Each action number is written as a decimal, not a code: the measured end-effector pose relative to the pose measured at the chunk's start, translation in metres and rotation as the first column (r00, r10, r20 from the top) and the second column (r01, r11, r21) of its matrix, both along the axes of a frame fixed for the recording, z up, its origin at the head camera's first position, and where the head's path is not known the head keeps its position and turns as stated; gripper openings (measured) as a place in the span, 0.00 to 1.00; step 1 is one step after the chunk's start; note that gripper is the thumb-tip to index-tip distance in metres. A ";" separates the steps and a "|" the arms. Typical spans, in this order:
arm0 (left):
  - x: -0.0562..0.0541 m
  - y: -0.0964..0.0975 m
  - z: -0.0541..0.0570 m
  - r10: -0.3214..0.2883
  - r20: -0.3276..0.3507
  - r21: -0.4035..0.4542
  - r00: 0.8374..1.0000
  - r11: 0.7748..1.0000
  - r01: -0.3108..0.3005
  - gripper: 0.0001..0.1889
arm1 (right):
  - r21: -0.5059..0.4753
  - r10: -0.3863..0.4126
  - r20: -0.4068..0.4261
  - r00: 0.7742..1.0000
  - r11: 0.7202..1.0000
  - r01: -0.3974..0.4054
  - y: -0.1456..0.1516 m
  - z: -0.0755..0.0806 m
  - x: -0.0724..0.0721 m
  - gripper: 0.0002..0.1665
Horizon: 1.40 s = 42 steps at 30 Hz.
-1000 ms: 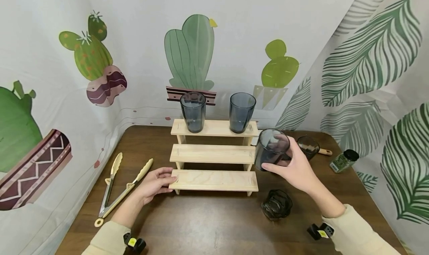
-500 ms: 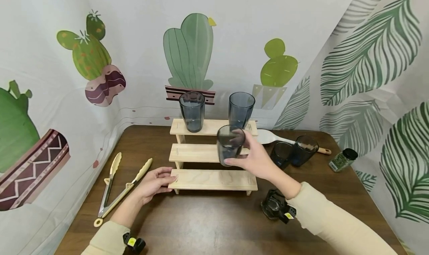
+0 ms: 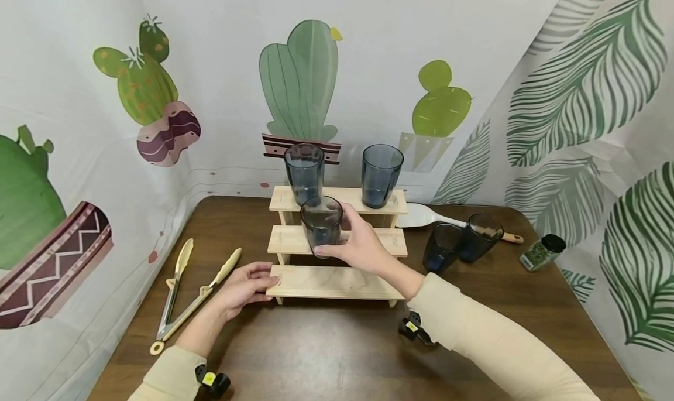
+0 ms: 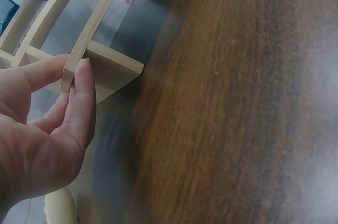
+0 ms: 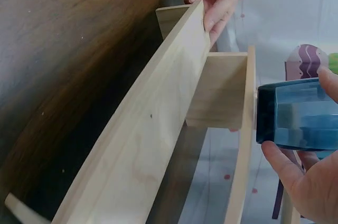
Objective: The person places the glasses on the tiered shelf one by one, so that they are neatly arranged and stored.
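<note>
In the head view my right hand (image 3: 360, 246) grips a smoky blue-grey glass tumbler (image 3: 320, 228) upright at the left part of the rack's middle tier. From the right wrist, the tumbler's base (image 5: 266, 115) shows right at that tier's edge, thumb and fingers around its side. My left hand (image 3: 243, 290) pinches the left end of the lowest tier of a three-tier wooden display rack (image 3: 337, 283); the left wrist view shows thumb and fingertips on either side of the board (image 4: 79, 60). Two matching tumblers, one left (image 3: 304, 172) and one right (image 3: 381, 178), stand on the top tier.
Gold-tipped tongs (image 3: 181, 307) lie spread at the left. Right of the rack are two more tumblers, one nearer (image 3: 441, 249) and one farther (image 3: 478, 240), a white spatula (image 3: 418, 215) behind them, and a jar of green flakes (image 3: 542, 253). A patterned cloth hangs behind the table.
My right hand has carried the tumbler leftward from the rack's right side to the middle tier. The dark faceted glass at front right is now hidden by the right arm. My left hand stays put.
</note>
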<state>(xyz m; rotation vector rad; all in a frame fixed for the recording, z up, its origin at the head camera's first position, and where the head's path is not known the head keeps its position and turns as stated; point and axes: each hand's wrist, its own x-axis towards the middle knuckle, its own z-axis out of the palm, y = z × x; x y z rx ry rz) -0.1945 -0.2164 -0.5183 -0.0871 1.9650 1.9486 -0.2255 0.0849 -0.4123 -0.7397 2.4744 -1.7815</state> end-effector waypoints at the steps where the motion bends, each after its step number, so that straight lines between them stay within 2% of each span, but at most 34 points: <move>1: 0.000 0.000 0.000 -0.001 -0.002 -0.001 1.000 1.000 0.001 0.32 | 0.006 -0.006 -0.002 1.000 1.000 0.006 -0.003 -0.001 -0.001 0.54; 7: 0.000 0.001 0.001 -0.004 -0.001 -0.002 1.000 1.000 0.004 0.32 | 0.037 -0.042 -0.002 0.999 0.998 0.042 -0.014 -0.003 -0.008 0.55; 13: 0.000 0.001 0.000 -0.003 0.000 -0.004 1.000 1.000 0.003 0.32 | 0.042 -0.040 0.007 0.999 0.998 0.040 -0.025 -0.004 -0.013 0.56; 23: 0.001 0.003 0.002 0.005 0.013 -0.002 1.000 1.000 -0.005 0.31 | 0.084 -0.033 0.059 0.998 0.996 0.028 -0.028 -0.001 -0.011 0.62; 28: 0.001 0.003 0.003 0.002 0.009 -0.003 1.000 1.000 -0.002 0.32 | 0.097 0.028 0.112 0.993 0.995 -0.039 -0.013 0.004 -0.010 0.64; 31: 0.001 0.003 0.002 0.001 0.008 -0.003 1.000 1.000 0.000 0.32 | 0.107 0.076 0.125 0.989 0.990 -0.089 0.001 0.008 -0.008 0.61; 42: 0.001 0.001 0.001 0.007 0.011 0.000 1.000 1.000 -0.007 0.32 | 0.192 0.168 0.047 0.985 0.966 -0.174 0.061 0.031 0.011 0.50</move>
